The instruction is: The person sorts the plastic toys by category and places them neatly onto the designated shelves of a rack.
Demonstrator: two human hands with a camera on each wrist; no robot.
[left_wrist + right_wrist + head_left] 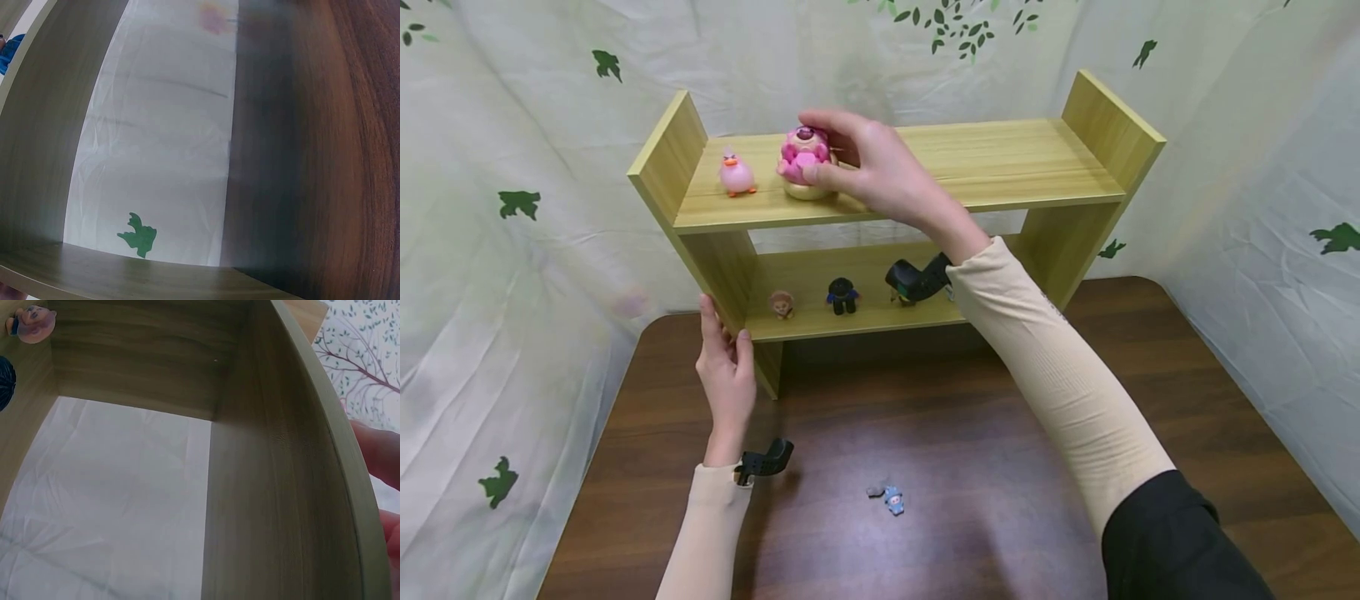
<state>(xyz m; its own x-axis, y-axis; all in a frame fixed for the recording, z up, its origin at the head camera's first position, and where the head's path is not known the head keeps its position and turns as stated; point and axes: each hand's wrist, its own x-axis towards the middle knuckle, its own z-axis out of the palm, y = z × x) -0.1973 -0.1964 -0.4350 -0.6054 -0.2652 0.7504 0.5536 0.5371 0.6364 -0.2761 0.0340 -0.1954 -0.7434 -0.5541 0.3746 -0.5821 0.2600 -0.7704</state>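
My right hand (880,162) holds a pink bear figurine (805,158) on a pale round base, thumb at its front and fingers behind its top. The bear is at the upper board of a wooden shelf (985,162); whether its base touches the board I cannot tell. To its left stands a pink duck figurine (737,176). My left hand (728,375) grips the shelf's left side panel low down, thumb at the front and fingers on the outer face. In the right wrist view, fingers (378,453) show past the board's edge, and the bear is hidden.
On the lower board stand a small brown-haired figurine (782,304), a black-and-blue figurine (842,296) and others partly behind the right wrist camera (917,277). A blue charm (893,500) with a dark clip lies on the brown table (820,550). Leaf-printed cloth (512,275) hangs around.
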